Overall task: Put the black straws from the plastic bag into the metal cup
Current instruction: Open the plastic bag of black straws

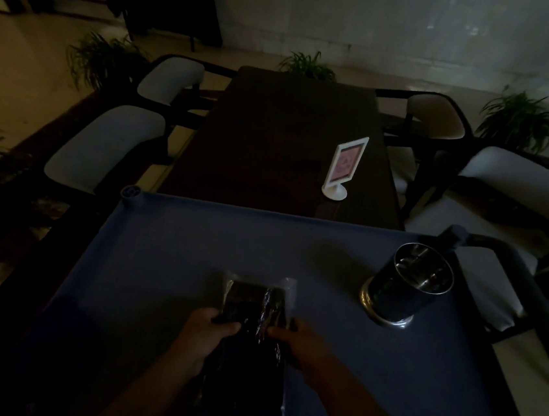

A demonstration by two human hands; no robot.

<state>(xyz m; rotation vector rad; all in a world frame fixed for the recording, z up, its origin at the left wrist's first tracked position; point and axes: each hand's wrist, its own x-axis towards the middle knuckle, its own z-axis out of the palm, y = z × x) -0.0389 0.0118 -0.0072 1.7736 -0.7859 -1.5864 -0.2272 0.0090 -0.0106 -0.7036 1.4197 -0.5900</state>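
A clear plastic bag (255, 311) full of black straws lies lengthwise on the blue cart top (159, 263), near its front middle. My left hand (209, 333) grips the bag's left side, fingers curled over it. My right hand (299, 341) holds the bag's right side, fingertips pressed on the plastic. The metal cup (407, 282) stands upright at the cart's right, apart from both hands; its inside looks empty. The scene is dim.
Beyond the cart stands a dark table (272, 146) with a white sign holder (341, 167). Chairs with pale cushions (103, 146) flank the table on both sides. The cart's grey handle (529, 285) curves at the right. Potted plants (519, 121) line the floor.
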